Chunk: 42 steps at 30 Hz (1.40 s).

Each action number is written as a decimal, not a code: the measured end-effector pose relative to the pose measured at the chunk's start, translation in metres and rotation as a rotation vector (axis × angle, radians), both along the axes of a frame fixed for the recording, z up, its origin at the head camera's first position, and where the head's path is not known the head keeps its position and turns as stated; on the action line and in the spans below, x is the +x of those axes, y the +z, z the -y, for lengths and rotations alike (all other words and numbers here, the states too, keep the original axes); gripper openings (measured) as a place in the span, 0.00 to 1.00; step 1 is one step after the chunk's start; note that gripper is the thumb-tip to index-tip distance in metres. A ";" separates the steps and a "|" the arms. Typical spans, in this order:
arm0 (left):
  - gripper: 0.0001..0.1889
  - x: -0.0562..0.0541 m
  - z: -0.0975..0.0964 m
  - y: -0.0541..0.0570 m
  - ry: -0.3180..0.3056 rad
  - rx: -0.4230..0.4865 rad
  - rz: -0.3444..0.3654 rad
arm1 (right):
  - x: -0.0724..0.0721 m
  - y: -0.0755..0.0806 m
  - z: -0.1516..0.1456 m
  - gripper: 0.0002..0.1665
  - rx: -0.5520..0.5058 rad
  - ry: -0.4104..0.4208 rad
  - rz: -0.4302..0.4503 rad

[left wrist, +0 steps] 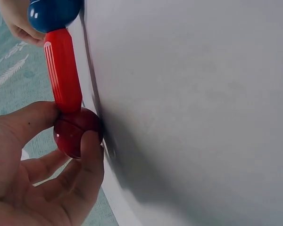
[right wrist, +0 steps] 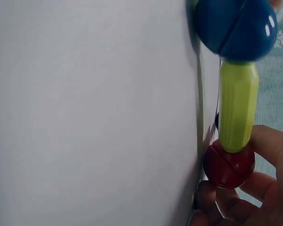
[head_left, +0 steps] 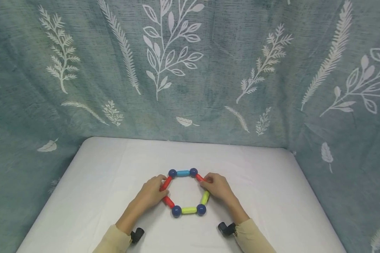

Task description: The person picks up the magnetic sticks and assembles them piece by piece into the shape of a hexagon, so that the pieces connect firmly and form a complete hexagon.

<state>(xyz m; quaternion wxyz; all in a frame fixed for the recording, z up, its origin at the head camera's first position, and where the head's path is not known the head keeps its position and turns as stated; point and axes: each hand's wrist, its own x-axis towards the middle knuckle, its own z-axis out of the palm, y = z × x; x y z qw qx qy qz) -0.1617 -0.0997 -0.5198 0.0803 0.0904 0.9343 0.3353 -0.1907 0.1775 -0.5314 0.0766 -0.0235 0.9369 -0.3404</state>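
Note:
A six-sided ring of magnetic rods and balls lies on the white table. My left hand (head_left: 152, 190) pinches a dark red ball (left wrist: 71, 134) at the ring's left corner between thumb and fingers. From that ball a red rod (left wrist: 63, 70) leads to a blue ball (left wrist: 54, 14). At the right corner, my right hand (head_left: 220, 187) holds another dark red ball (right wrist: 230, 165), joined to a yellow-green rod (right wrist: 237, 106) and a blue ball (right wrist: 238, 28). A light blue rod (head_left: 183, 173) spans the far side; a second yellow-green rod (head_left: 189, 210) spans the near side.
The white table (head_left: 256, 168) has rounded far corners. Behind it and along its sides hangs a green curtain (head_left: 215, 80) with white leaf prints. Small black devices (head_left: 226, 228) sit at both wrists, beside the beige sleeves (head_left: 253, 237).

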 end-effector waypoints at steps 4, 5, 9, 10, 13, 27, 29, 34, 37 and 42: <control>0.25 -0.008 -0.004 0.001 -0.012 0.004 0.005 | 0.000 -0.001 -0.006 0.13 0.003 -0.025 -0.002; 0.25 -0.010 -0.005 0.001 -0.016 0.000 0.004 | 0.000 -0.001 -0.008 0.13 0.004 -0.030 -0.004; 0.23 -0.019 -0.009 0.002 -0.031 -0.009 0.001 | -0.001 0.000 -0.014 0.13 -0.003 -0.032 -0.025; 0.22 -0.021 -0.009 0.002 -0.031 -0.012 0.002 | -0.001 0.000 -0.015 0.13 -0.006 -0.032 -0.029; 0.22 -0.028 -0.012 0.002 -0.032 -0.011 0.009 | -0.003 0.002 -0.019 0.14 -0.014 -0.040 -0.033; 0.22 -0.055 -0.026 -0.002 -0.024 -0.011 -0.011 | -0.023 0.001 -0.035 0.12 -0.101 -0.092 -0.039; 0.22 -0.056 -0.028 -0.002 -0.025 -0.001 -0.007 | -0.025 -0.001 -0.038 0.12 -0.125 -0.100 -0.034; 0.21 -0.058 -0.031 -0.004 -0.027 0.025 0.010 | -0.026 -0.003 -0.042 0.12 -0.156 -0.114 -0.035; 0.20 -0.058 -0.031 -0.004 -0.032 0.042 0.015 | -0.025 -0.005 -0.043 0.13 -0.157 -0.117 -0.033; 0.20 -0.056 -0.032 -0.004 -0.026 0.064 0.022 | -0.024 -0.008 -0.044 0.13 -0.160 -0.127 -0.025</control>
